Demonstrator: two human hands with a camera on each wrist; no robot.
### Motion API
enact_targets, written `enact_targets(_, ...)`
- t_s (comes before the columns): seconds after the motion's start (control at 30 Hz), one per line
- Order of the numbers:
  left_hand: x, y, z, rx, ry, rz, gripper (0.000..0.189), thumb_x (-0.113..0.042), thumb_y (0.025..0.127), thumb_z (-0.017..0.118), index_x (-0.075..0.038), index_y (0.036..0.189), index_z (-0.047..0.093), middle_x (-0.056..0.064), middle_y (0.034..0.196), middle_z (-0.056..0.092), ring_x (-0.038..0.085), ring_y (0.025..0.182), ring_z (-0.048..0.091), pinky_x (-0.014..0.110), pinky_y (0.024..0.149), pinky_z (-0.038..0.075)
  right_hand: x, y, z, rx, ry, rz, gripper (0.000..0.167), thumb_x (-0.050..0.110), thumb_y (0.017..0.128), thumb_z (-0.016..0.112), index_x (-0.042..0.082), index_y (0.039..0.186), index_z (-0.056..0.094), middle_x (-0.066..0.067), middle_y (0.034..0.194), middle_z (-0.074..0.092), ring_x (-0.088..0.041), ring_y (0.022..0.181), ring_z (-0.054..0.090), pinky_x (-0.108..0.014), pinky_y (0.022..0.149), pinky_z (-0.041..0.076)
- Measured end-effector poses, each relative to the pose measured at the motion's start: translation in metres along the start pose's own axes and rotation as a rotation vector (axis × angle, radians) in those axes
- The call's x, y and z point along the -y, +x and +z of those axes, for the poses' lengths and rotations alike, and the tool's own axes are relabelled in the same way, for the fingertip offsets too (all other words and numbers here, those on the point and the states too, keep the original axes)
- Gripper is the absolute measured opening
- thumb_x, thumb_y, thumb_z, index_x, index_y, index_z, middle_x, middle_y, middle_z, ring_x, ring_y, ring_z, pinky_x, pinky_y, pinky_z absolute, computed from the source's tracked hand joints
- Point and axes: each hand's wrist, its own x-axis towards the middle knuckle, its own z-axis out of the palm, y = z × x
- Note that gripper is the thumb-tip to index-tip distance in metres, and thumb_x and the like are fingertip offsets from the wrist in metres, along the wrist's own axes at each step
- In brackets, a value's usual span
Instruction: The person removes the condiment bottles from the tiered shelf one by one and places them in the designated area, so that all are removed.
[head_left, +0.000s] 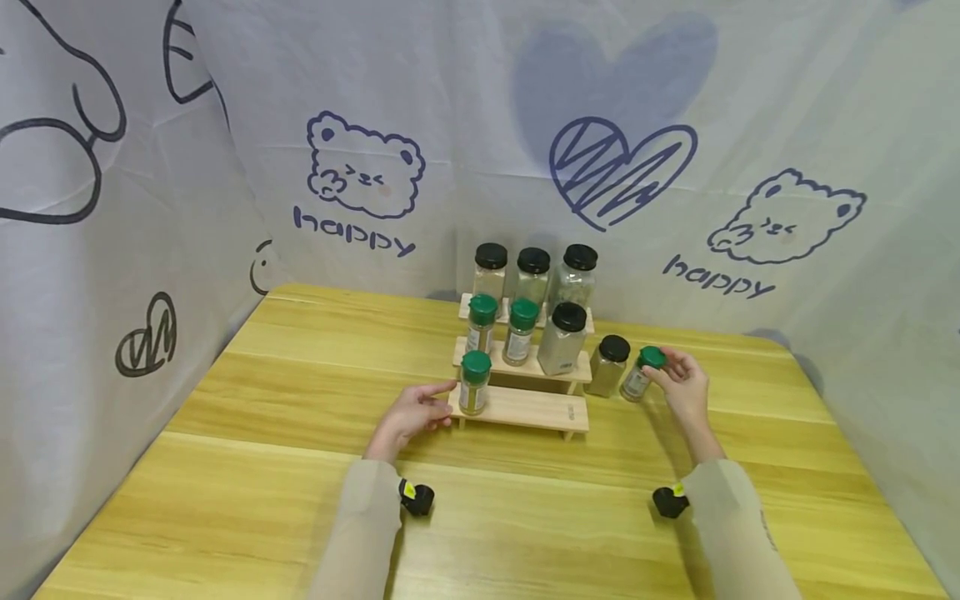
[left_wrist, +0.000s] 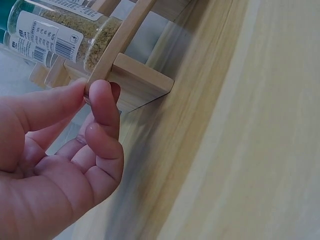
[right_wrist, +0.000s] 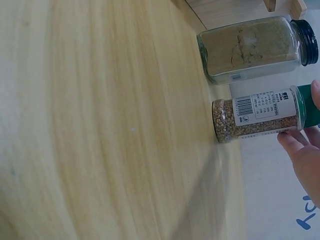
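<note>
My left hand pinches the left end of the bottom step of a wooden tiered rack between thumb and forefinger; the left wrist view shows this pinch close up. Near that end of the step stands a green-capped spice jar. To the right of the rack, my right hand holds another green-capped spice jar by its cap. In the right wrist view this jar has a barcode label and brown grains inside. Beside it stands a square black-capped jar of tan powder.
On the middle step are two green-capped jars and a black-capped jar. Three black-capped jars stand on the top step. A printed white cloth hangs behind the wooden table.
</note>
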Motion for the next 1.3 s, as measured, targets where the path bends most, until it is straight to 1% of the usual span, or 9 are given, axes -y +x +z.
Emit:
enact_targets(0.13, 0.0, 0.0, 0.0, 0.008, -0.008, 0.0, 0.044, 0.006, 0.085, 0.053, -0.001, 0.128, 0.047, 0.01, 0.083, 0.061, 0.013, 0.064, 0.057, 0.021, 0.055, 0.04, 0.038, -0.014, 0.008, -0.007, -0.038, -0.022, 0.037, 0.005, 0.076, 0.071, -0.004, 0.109, 0.056, 0.003, 0.099, 0.057, -0.003, 0.089, 0.053, -0.016, 0.081, 0.04)
enact_targets(0.2, 0.0, 0.0, 0.0, 0.01, -0.01, -0.001, 0.044, 0.006, 0.085, 0.052, -0.001, 0.128, 0.047, 0.01, 0.082, 0.061, 0.013, 0.063, 0.057, 0.021, 0.055, 0.04, 0.043, -0.016, 0.009, -0.02, -0.03, -0.015, 0.037, 0.003, 0.076, 0.069, -0.007, 0.109, 0.055, 0.004, 0.098, 0.057, -0.003, 0.088, 0.054, -0.016, 0.081, 0.04)
enact_targets(0.27, 0.0, 0.0, 0.0, 0.008, -0.011, -0.006, 0.044, 0.006, 0.085, 0.052, 0.0, 0.128, 0.047, 0.01, 0.082, 0.061, 0.013, 0.064, 0.057, 0.02, 0.054, 0.04, 0.04, -0.015, 0.008, -0.032, -0.042, -0.004, 0.037, 0.005, 0.077, 0.069, -0.007, 0.109, 0.054, 0.004, 0.098, 0.057, -0.003, 0.089, 0.054, -0.015, 0.079, 0.041)
enact_targets(0.37, 0.001, 0.001, -0.001, 0.008, -0.009, -0.001, 0.043, 0.006, 0.085, 0.053, -0.001, 0.128, 0.048, 0.012, 0.084, 0.061, 0.013, 0.065, 0.057, 0.02, 0.055, 0.04, 0.014, -0.006, -0.001, -0.042, -0.003, -0.02, 0.036, 0.009, 0.076, 0.071, -0.002, 0.108, 0.058, 0.002, 0.099, 0.06, -0.005, 0.09, 0.055, -0.013, 0.077, 0.042)
enact_targets(0.47, 0.004, 0.001, -0.002, 0.015, -0.008, 0.025, 0.043, 0.004, 0.085, 0.054, -0.002, 0.127, 0.049, 0.014, 0.086, 0.062, 0.014, 0.065, 0.057, 0.02, 0.055, 0.04, -0.017, 0.005, -0.01, -0.073, 0.027, -0.039, 0.034, 0.013, 0.074, 0.073, 0.003, 0.105, 0.062, -0.001, 0.099, 0.061, -0.007, 0.09, 0.056, -0.013, 0.074, 0.043)
enact_targets(0.6, 0.009, 0.002, -0.005, 0.052, -0.024, 0.081, 0.043, 0.002, 0.085, 0.057, -0.003, 0.126, 0.05, 0.013, 0.085, 0.062, 0.014, 0.064, 0.058, 0.02, 0.054, 0.041, -0.039, 0.011, -0.017, -0.121, 0.025, -0.054, 0.032, 0.014, 0.074, 0.074, 0.002, 0.101, 0.062, -0.006, 0.097, 0.06, -0.014, 0.088, 0.057, -0.015, 0.066, 0.047)
enact_targets(0.8, 0.005, 0.001, -0.002, 0.036, -0.013, 0.029, 0.044, 0.004, 0.086, 0.053, 0.002, 0.129, 0.044, 0.012, 0.086, 0.061, 0.013, 0.064, 0.057, 0.02, 0.054, 0.04, -0.041, 0.005, -0.021, -0.161, 0.046, -0.118, 0.028, 0.015, 0.074, 0.074, 0.002, 0.097, 0.064, -0.011, 0.094, 0.061, -0.019, 0.083, 0.057, -0.018, 0.059, 0.049)
enact_targets(0.97, 0.003, 0.001, -0.002, 0.038, -0.022, 0.016, 0.045, 0.005, 0.086, 0.053, 0.001, 0.13, 0.044, 0.009, 0.084, 0.061, 0.013, 0.064, 0.057, 0.021, 0.054, 0.04, -0.023, -0.009, -0.018, -0.138, 0.131, -0.177, 0.023, 0.007, 0.075, 0.072, -0.002, 0.094, 0.063, -0.011, 0.088, 0.062, -0.016, 0.077, 0.059, -0.02, 0.056, 0.049)
enact_targets(1.3, 0.002, 0.001, -0.002, 0.035, -0.045, 0.013, 0.045, 0.005, 0.086, 0.053, 0.0, 0.129, 0.045, 0.008, 0.082, 0.061, 0.013, 0.063, 0.057, 0.02, 0.054, 0.04, -0.026, -0.023, 0.002, -0.11, 0.172, -0.168, 0.025, 0.005, 0.075, 0.072, -0.005, 0.095, 0.062, -0.017, 0.089, 0.062, -0.021, 0.076, 0.06, -0.023, 0.056, 0.05)
